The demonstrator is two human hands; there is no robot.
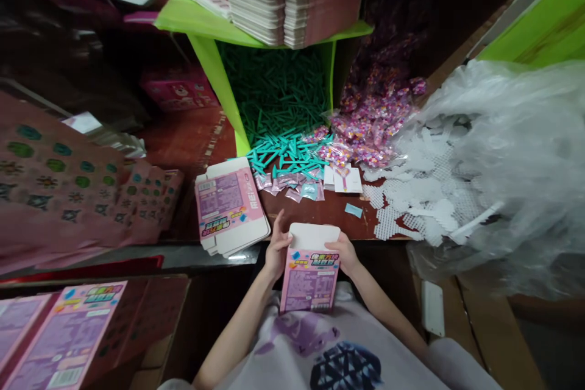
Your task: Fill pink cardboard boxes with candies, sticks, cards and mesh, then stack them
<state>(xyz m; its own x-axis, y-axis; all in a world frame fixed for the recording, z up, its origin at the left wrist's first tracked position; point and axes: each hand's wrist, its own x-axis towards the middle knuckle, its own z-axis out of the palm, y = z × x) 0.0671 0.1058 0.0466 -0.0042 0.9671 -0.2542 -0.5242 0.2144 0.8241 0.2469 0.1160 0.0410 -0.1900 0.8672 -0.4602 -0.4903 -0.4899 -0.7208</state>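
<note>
A pink and purple printed cardboard box (311, 283) stands upright close to my body, its white top flap raised. My left hand (276, 253) grips its left edge near the top, thumb at the flap and one finger pointing up. At the opposite edge, my right hand (346, 253) closes on the upper corner; some of its fingers are hidden behind the box. Flat pink box blanks (223, 204) lie in a stack left of my hands. Just beyond are small pink sachets (292, 181), a stack of white cards (351, 180) and one small blue packet (353, 211).
Teal pen-like sticks (278, 91) spill from a green-edged bin, with bags of colourful beads (365, 125) beside them. White perforated sheets (425, 189) and clear plastic bags (512, 164) crowd the right. Pink printed sheets (68, 183) stand left; a carton (150, 317) holds pink boxes (68, 341).
</note>
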